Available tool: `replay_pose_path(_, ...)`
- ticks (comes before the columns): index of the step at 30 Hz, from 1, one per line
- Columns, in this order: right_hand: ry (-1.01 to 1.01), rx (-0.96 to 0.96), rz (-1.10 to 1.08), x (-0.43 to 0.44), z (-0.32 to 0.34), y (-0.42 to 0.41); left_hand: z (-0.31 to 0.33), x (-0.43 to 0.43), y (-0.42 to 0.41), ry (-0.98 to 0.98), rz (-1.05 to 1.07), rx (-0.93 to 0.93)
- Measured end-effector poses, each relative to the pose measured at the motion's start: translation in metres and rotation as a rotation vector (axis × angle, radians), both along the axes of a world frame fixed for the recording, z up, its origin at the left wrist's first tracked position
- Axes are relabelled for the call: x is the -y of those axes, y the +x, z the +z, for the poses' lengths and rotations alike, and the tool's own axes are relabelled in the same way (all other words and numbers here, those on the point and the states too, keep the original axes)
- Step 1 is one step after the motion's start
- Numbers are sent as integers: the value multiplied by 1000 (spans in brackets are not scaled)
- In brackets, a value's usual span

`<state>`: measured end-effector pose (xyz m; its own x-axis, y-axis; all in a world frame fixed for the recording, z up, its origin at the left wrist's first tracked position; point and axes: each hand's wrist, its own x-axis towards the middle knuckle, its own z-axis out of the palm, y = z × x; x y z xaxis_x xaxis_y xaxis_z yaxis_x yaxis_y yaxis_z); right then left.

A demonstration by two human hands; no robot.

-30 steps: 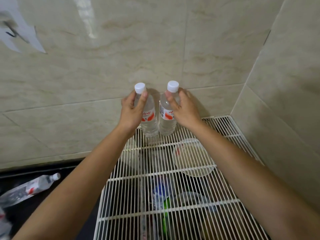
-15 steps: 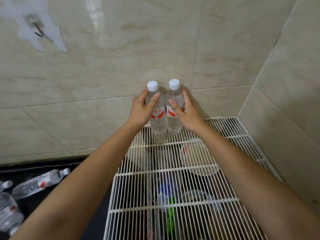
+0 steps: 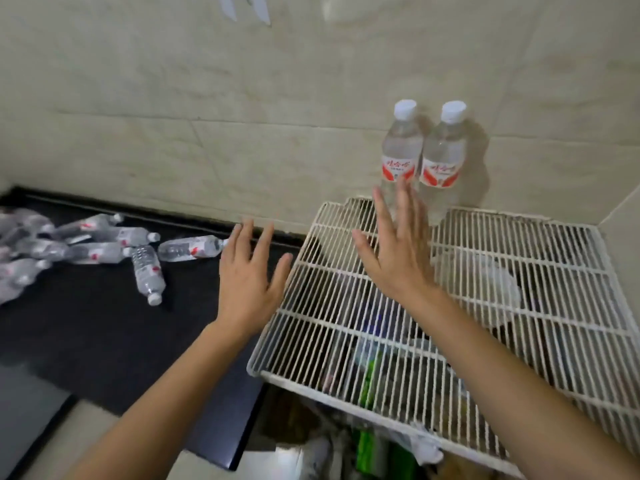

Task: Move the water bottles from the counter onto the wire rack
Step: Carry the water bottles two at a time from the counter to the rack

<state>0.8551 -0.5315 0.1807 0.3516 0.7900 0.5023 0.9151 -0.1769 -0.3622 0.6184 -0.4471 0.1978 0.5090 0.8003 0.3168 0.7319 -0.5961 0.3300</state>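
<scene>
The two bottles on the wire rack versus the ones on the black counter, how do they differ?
The two rack bottles stand upright, side by side against the tiled wall; the counter bottles lie on their sides, scattered at different angles. The rack pair sits on the wire rack, the others on the counter. All share white caps and red-and-white labels.

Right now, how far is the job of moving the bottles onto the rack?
Done: two bottles stand upright, side by side, at the back of the wire rack against the wall. In hand: nothing; the left hand and right hand are both open and empty. Left: a pile of bottles lies on its side on the dark counter; blur hides the exact count.
</scene>
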Motion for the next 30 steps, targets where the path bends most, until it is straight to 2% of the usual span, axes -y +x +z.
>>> replay_pose_path(2, -65, 2, 56, -8, 2, -24, -13, 13, -39, -28, 93, -32)
replay_pose_path(8, -37, 49, 181, -28, 12, -102, -5, 10, -130, -2, 250, -57)
replay_pose_path(15, -154, 92, 214, -79, 11, -223, -2, -47, -255, 54, 224, -89)
replay_pose_path(19, -268, 153, 203, -124, -18, -304, -21, -80, -346, -55, 206, -182)
replay_pose_path(23, -409, 117, 204, -155, -37, -368, -31, -110, -420, -100, 198, -229)
replay_pose_path(30, -476, 48, 145, -194, -64, -401, -53, -172, -451, -214, 177, -230)
